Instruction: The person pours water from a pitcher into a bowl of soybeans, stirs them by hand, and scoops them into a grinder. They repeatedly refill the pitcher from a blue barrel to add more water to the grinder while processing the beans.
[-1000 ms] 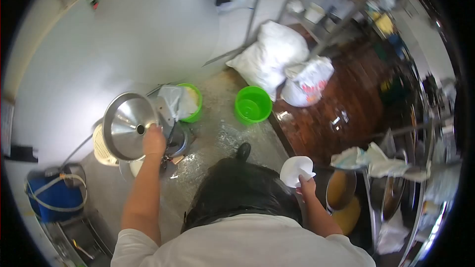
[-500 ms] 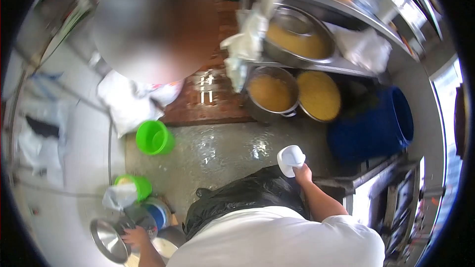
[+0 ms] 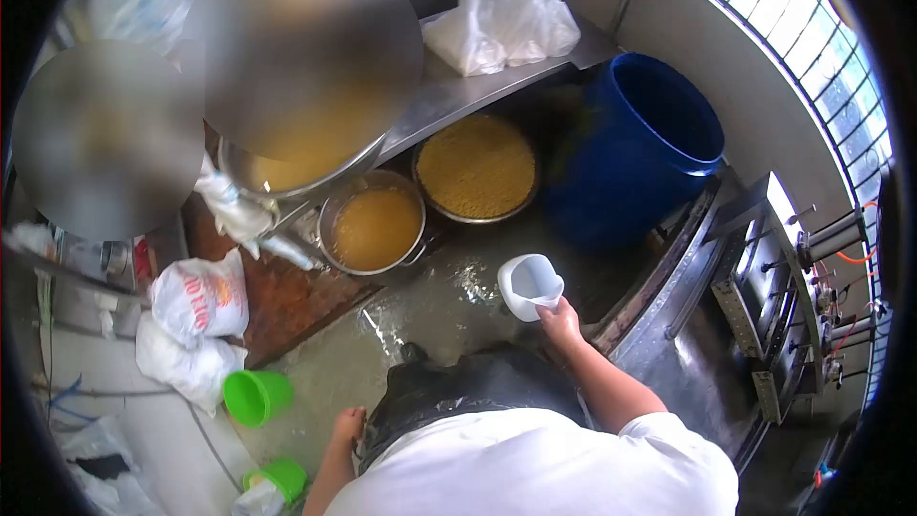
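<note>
My right hand (image 3: 562, 322) is closed on the handle of a white plastic scoop (image 3: 521, 291), which looks like a cut-open jug. The scoop is held above the wet floor, in front of my black apron (image 3: 458, 384), and its visible inside looks bare. Beside the apron's left edge hangs my left hand (image 3: 351, 423); its fingers are mostly hidden, and no object shows in it. Ahead are a metal pot of cloudy yellowish liquid (image 3: 377, 226) and a wide metal basin of yellow grain-like food (image 3: 478, 167).
A big blue barrel (image 3: 635, 153) stands at the right, near metal equipment (image 3: 764, 296). Two green buckets (image 3: 258, 397) and white sacks (image 3: 199, 296) are on the left. White plastic bags (image 3: 506, 24) rest on a metal shelf. The floor (image 3: 344, 344) looks wet.
My view has turned right toward the barrel and window. My left hand has left the metal bowl and come in beside my apron. The white scoop stays in my right hand.
</note>
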A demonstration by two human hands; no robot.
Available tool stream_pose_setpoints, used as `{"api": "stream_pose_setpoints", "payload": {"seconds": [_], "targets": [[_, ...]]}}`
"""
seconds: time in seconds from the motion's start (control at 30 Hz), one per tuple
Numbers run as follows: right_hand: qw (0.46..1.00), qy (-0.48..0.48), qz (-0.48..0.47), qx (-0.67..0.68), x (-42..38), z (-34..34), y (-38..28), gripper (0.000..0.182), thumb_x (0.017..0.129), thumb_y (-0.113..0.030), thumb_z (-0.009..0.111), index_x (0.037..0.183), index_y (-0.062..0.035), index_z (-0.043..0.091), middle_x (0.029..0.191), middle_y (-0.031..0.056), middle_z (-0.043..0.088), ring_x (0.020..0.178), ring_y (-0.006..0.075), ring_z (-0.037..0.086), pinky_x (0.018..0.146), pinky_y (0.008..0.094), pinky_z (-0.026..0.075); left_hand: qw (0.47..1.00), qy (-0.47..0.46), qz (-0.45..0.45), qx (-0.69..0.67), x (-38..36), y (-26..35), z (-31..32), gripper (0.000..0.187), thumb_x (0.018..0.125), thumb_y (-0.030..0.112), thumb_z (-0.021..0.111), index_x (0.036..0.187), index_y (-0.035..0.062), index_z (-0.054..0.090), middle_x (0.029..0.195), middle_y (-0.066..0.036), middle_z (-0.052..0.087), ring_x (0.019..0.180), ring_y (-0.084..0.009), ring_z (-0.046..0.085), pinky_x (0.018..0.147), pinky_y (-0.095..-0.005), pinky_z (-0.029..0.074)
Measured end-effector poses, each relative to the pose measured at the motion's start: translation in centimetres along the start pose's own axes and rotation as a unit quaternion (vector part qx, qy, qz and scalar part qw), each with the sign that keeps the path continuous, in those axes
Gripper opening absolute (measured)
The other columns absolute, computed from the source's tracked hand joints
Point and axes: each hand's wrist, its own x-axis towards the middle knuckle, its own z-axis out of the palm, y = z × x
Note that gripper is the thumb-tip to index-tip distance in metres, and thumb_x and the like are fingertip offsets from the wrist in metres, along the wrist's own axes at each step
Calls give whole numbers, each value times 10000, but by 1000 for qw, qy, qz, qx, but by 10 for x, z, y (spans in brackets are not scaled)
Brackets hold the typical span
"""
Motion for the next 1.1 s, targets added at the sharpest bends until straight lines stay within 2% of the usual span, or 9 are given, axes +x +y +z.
{"api": "stream_pose_setpoints", "payload": {"seconds": [0.33,0.43,0.57,0.67,0.8,0.9,0.97,1.03,1.1], "targets": [[990,71,-74,97,112,-99,-68,349,965,-151,770,1276,-9,698,1140,102,791,1041,178,737,917,354,571,963,-167,-104,184,182,133,10,374,1036,379,655,1127,24,729,919,-116,735,675,-244,684,583,-415,538],[940,81,-91,320,155,-143,-85,219,1043,-129,690,1231,-17,687,1116,85,775,995,170,735,873,322,580,948,-196,-108,226,246,211,14,370,1043,372,654,1159,27,720,938,-119,734,672,-249,688,579,-412,548],[877,195,-180,401,202,-232,-157,212,1048,-49,619,1252,1,651,1105,124,762,1013,190,735,881,331,595,971,-169,-32,168,330,357,38,367,1053,362,652,1201,30,708,964,-123,733,668,-257,693,574,-408,560],[897,301,-211,246,268,-298,-162,218,1038,-99,645,1212,27,683,1137,131,766,1068,234,732,920,368,571,992,-129,-8,7,335,492,65,386,1066,368,640,1259,36,682,954,-112,722,697,-241,701,560,-372,547],[898,399,-185,-7,369,-366,-181,320,1006,-176,666,1253,28,671,1182,233,741,1140,382,711,987,424,546,991,-106,86,5,308,613,91,382,1052,380,660,1224,43,710,943,-73,723,742,-184,701,585,-329,523],[907,375,-124,-146,482,-402,-124,351,975,-192,687,1267,-2,653,1241,262,707,1162,453,676,997,493,545,985,-87,140,53,331,597,110,372,1040,373,676,1171,32,744,955,-94,748,812,-206,721,701,-369,556],[921,327,-85,-194,535,-417,-109,343,977,-209,674,1258,-14,640,1269,261,687,1155,464,674,997,525,547,973,-29,177,147,328,566,113,396,1014,401,694,1107,23,765,1012,-179,780,978,-307,736,904,-431,558],[922,231,-36,-310,596,-422,-72,313,977,-187,646,1247,-30,647,1323,263,656,1165,464,670,1014,531,544,955,-43,72,285,294,554,103,478,1017,452,639,1110,-3,753,1061,-225,770,1017,-388,734,922,-473,554],[907,93,78,-404,672,-418,-9,417,1001,-165,571,1408,-88,619,1521,204,563,1284,421,653,1079,594,511,924,-29,50,378,272,501,96,369,995,358,657,1013,16,794,1024,-236,777,966,-383,741,904,-455,559]]}}
